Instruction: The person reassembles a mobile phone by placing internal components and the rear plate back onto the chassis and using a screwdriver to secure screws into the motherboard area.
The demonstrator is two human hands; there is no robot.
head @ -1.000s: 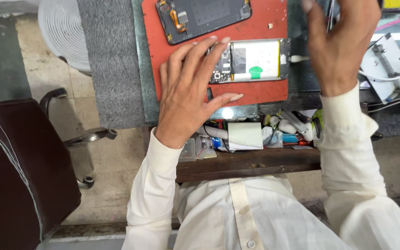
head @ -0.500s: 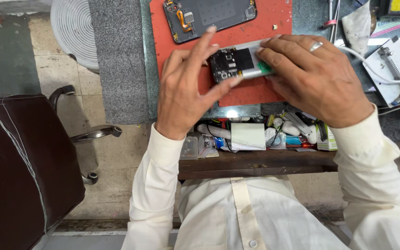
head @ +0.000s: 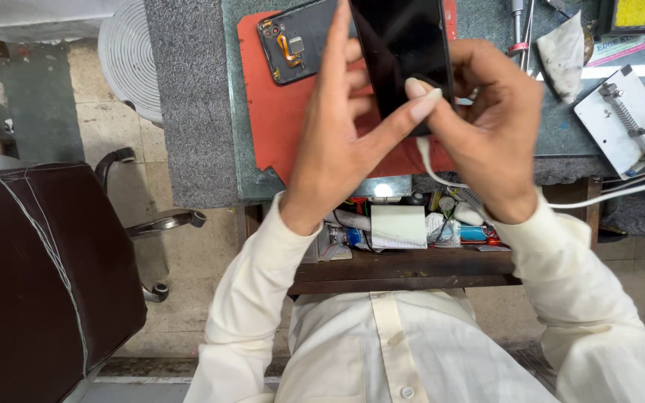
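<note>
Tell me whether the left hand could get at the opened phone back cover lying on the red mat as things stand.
Probably yes. The phone back cover lies uncovered on the red mat, just beyond the left hand. But that hand is busy gripping the dark phone together with the right hand, so it would have to let go first.

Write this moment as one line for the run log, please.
left hand: holds black phone | right hand: at white cable, phone's lower edge | below: red mat
</note>
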